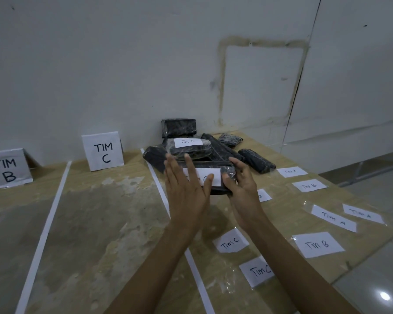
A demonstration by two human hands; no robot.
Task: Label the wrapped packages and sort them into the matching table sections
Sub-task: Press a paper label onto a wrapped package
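At far left a folded white paper sign marked TIM B (8, 168) is stood by the wall, and right of it a like sign marked TIM C (103, 151) heads the bare section of the pale wooden table (104, 211) that is bounded on its right by a white tape strip (158, 184). Just right of that strip the left hand (184, 189) is laid flat, fingers straight, on the white paper label (213, 175) of a black plastic-wrapped oblong package (228, 171). The package's long axis is set left to right across the view, at the near edge of the pile of black wrapped packages (213, 146). Its right end is gripped by the right hand (243, 189), thumb and fingers curled round it. Whether it is lifted cannot be told. The label seems to read Tim C, so a move leftward across the strip is judged to be called for; the left hand lies nearer that section, but the hold is with the right. Loose paper labels (318, 244) are spread at right.
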